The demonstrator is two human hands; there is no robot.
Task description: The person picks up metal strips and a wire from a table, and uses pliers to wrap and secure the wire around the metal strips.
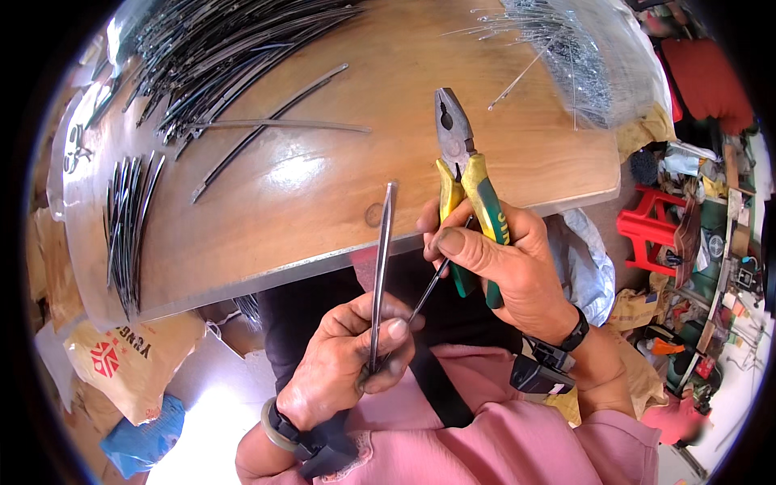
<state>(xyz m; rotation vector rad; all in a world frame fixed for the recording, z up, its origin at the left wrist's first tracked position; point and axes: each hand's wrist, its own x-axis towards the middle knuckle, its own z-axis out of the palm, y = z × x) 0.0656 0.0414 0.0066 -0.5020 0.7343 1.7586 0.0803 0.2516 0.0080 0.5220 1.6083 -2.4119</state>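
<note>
My left hand (pixel 343 360) is closed around the lower part of a slim, shiny metal strip (pixel 385 234), which points up towards the table. In my right hand (pixel 525 271) lie combination pliers (pixel 456 133) with yellow and green handles, their jaws upward and their grips against the palm. Between the thumb and fingers of that same hand is a thin dark rod (pixel 430 288). It slants down to the fingers of my left hand, where its lower end is hidden. Both hands are just off the table's near edge, above my lap.
On the wooden table (pixel 323 202) lie a large heap of dark strips (pixel 218 65), a smaller bundle (pixel 127 226) and two crossed strips (pixel 271 124). Fine wires (pixel 558 48) rest at the far right. A red stool (pixel 649 230) stands right, a paper bag (pixel 137 364) lower left.
</note>
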